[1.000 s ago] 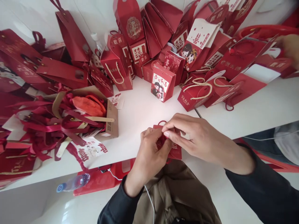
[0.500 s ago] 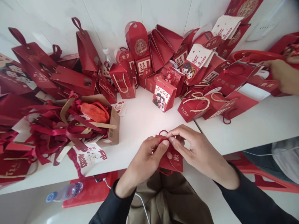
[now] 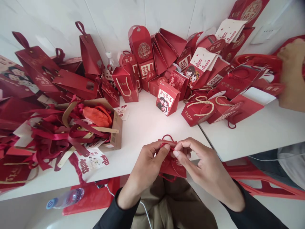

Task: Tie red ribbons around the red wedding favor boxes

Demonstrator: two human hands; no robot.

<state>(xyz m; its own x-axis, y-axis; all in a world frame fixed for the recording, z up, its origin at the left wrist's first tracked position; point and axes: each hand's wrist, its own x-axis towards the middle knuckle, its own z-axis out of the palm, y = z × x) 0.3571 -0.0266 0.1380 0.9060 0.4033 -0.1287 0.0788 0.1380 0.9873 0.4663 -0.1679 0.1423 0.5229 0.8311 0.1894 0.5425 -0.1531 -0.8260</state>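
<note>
A small red gift box with a gold character on its front is at the table's front edge, above my lap. Its red cord loops up behind the top, and more cord hangs below. My left hand is closed, thumb and index finger pinching the cord at the box's top edge. Closed too, my right hand pinches the cord between thumb and fingertip, right beside the left thumb. The fingers partly cover the box's upper part, so the cord's exact path there is hidden.
A cardboard box full of red ribbons stands left, with a printed card before it. Red gift boxes line the wall. A plastic bottle lies on a red stool. At right is another person's hand.
My fingers have shifted slightly on the cord, and my right hand is a little lower. The cord loop behind the box stands wider. The other person's hand at right has moved.
</note>
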